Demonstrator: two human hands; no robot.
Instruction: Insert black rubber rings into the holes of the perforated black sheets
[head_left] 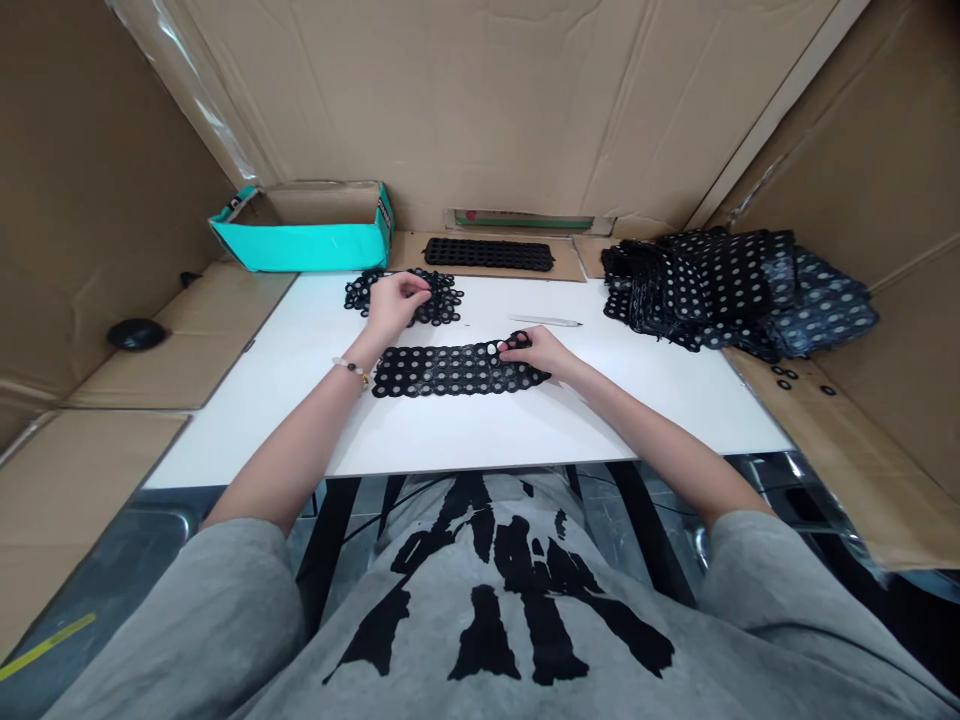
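A flat strip of joined black rings (442,371), with the white table showing through the holes as dots, lies in front of me. My right hand (541,352) pinches the upper edge near its right end, where the edge is lifted a little. My left hand (396,303) is over a pile of loose black rings (447,297), thumb and fingertips pressed together. Whether a ring is between those fingertips is too small to tell. Part of the pile is hidden behind that hand.
A white pen-like stick (546,321) lies beyond my right hand. Further back are a black perforated block (489,254) and a turquoise box (307,247). Stacked ring sheets (720,280) are at the right, near several stray rings (784,378). A black round object (136,334) sits left. Cardboard walls surround the table.
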